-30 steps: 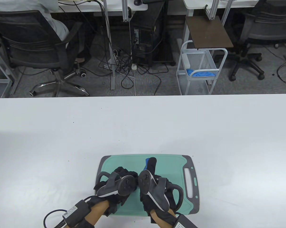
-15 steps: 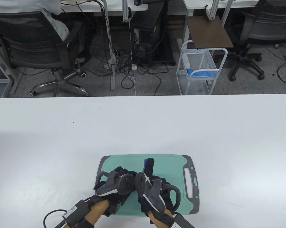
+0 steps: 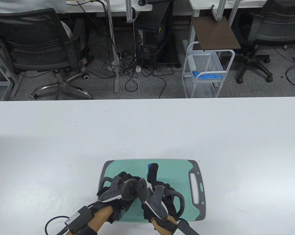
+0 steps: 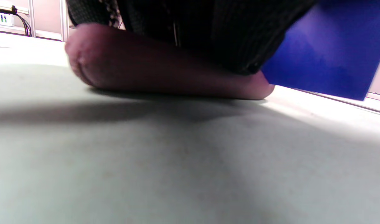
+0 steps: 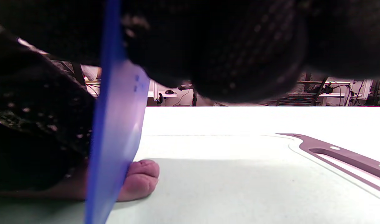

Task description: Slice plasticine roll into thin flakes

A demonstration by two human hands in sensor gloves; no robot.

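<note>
A pinkish-brown plasticine roll (image 4: pixel 165 77) lies on a mint-green cutting board (image 3: pixel 176 171). My left hand (image 3: pixel 125 175) rests on top of the roll and holds it down; its black glove (image 4: pixel 208 31) covers the roll from above. My right hand (image 3: pixel 153 171) grips a thin blue plastic blade (image 5: pixel 115 140), held upright and a little tilted, against the roll's right end (image 5: pixel 143 179). A short stub of roll shows past the blade. The blade also shows in the table view (image 3: pixel 150 167) and the left wrist view (image 4: pixel 326 53). How deep it sits in the roll is hidden.
The board has a grey rim and a handle slot (image 3: pixel 195 188) on its right side, also seen in the right wrist view (image 5: pixel 348 158). It lies at the near edge of a white table (image 3: pixel 147 127). Office chairs, desks and a wire cart stand beyond.
My right hand with the blue blade has shifted left, closer to my left hand, and tipped. My left hand has stayed on the roll. The person in the chair behind has moved away.
</note>
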